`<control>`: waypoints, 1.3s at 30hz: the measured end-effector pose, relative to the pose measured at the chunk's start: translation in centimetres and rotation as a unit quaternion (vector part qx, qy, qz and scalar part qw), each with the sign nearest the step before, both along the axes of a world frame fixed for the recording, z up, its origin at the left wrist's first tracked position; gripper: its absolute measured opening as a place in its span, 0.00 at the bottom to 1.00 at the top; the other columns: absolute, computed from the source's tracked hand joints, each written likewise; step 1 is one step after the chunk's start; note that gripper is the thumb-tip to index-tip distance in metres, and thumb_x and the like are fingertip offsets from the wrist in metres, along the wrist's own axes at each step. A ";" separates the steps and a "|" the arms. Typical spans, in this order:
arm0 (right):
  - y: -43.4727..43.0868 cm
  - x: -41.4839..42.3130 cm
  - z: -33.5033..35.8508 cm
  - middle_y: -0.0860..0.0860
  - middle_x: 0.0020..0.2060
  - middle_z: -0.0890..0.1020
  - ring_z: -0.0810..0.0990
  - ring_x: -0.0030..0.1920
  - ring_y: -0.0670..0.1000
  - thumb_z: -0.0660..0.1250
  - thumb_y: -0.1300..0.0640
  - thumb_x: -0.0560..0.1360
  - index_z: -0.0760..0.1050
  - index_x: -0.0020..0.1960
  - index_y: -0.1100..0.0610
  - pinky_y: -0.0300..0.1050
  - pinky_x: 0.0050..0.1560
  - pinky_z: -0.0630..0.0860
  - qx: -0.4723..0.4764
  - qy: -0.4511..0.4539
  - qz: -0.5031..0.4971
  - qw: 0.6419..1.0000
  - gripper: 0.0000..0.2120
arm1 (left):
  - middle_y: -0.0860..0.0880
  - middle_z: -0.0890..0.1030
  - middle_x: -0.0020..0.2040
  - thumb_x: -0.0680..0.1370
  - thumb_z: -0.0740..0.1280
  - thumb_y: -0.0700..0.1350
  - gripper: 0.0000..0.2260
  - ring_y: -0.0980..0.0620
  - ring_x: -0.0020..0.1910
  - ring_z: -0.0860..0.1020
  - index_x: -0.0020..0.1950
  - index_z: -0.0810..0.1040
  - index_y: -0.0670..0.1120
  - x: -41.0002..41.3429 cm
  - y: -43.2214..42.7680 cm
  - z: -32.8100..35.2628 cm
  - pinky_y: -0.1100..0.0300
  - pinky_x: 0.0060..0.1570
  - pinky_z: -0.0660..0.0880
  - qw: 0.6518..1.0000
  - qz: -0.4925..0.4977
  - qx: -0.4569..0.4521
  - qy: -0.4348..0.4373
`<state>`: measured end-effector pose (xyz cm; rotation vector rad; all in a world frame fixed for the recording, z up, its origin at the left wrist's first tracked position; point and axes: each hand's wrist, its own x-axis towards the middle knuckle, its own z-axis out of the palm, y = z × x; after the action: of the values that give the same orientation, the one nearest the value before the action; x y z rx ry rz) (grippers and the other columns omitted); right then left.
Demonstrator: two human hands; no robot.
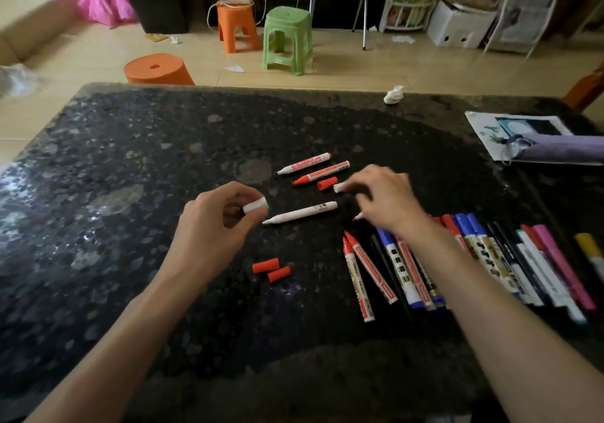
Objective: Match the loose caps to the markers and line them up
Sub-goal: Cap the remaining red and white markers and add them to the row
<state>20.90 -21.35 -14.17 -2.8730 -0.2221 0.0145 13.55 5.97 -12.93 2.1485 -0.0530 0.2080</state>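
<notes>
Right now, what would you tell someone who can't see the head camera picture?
A left hand pinches a white cap beside an uncapped white marker on a dark table; the right hand pinches a second cap.

Dark speckled table [130,226]: uncapped markers [300,213], red caps [265,265], crumpled tissue [394,95], printed sheet [483,128].

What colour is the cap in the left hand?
White; the cap in the left hand shows best in head view.
</notes>
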 end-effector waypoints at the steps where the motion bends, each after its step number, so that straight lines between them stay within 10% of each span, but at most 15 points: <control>1: -1.3 0.2 0.7 0.46 0.63 0.79 0.74 0.69 0.52 0.68 0.56 0.80 0.80 0.61 0.38 0.56 0.69 0.66 -0.040 0.040 -0.013 0.998 0.15 | 0.59 0.86 0.44 0.77 0.75 0.47 0.03 0.60 0.44 0.84 0.50 0.85 0.52 -0.1 -0.1 0.0 0.59 0.50 0.82 1.000 -0.005 0.001 -0.001; 5: -3.4 0.7 0.7 0.44 0.61 0.79 0.73 0.68 0.52 0.71 0.51 0.80 0.79 0.58 0.36 0.55 0.67 0.65 -0.104 0.141 -0.017 0.984 0.11 | 0.56 0.86 0.42 0.78 0.74 0.49 0.01 0.58 0.40 0.85 0.49 0.84 0.55 -0.4 -0.6 0.0 0.54 0.49 0.83 0.999 -0.033 -0.001 0.015; 12: -2.5 -2.6 1.6 0.40 0.48 0.79 0.77 0.54 0.43 0.66 0.52 0.82 0.78 0.55 0.41 0.51 0.66 0.67 0.055 -0.014 0.087 0.995 0.06 | 0.53 0.87 0.41 0.76 0.77 0.47 0.05 0.54 0.37 0.86 0.50 0.85 0.53 -1.1 -1.6 0.2 0.52 0.48 0.84 0.993 -0.075 -0.043 0.079; 18: -1.1 -9.8 3.0 0.40 0.48 0.70 0.75 0.42 0.41 0.59 0.44 0.84 0.74 0.64 0.38 0.36 0.36 0.71 0.082 -0.020 0.142 0.986 0.11 | 0.53 0.87 0.43 0.75 0.78 0.47 0.06 0.55 0.42 0.86 0.50 0.85 0.53 -2.0 -2.7 -0.2 0.55 0.50 0.84 0.989 -0.114 -0.043 0.086; 27: -1.0 -11.2 2.3 0.40 0.49 0.71 0.73 0.45 0.39 0.60 0.45 0.84 0.76 0.64 0.38 0.36 0.46 0.68 0.100 -0.077 0.123 0.984 0.11 | 0.57 0.87 0.44 0.75 0.78 0.45 0.07 0.58 0.43 0.86 0.51 0.84 0.53 -2.8 -3.5 -0.1 0.64 0.46 0.79 0.985 -0.145 -0.040 0.089; 39: -0.3 -11.7 1.9 0.41 0.53 0.79 0.80 0.55 0.42 0.72 0.57 0.79 0.82 0.62 0.51 0.34 0.56 0.75 0.241 -0.058 0.134 0.959 0.12 | 0.51 0.88 0.41 0.76 0.76 0.47 0.04 0.52 0.40 0.87 0.51 0.86 0.53 -3.5 -4.0 0.7 0.52 0.48 0.84 0.985 -0.144 -0.069 0.070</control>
<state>9.22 -21.67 -12.26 -2.3410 -0.5546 -0.1391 10.06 1.99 -12.25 1.9833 -0.2594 -0.1047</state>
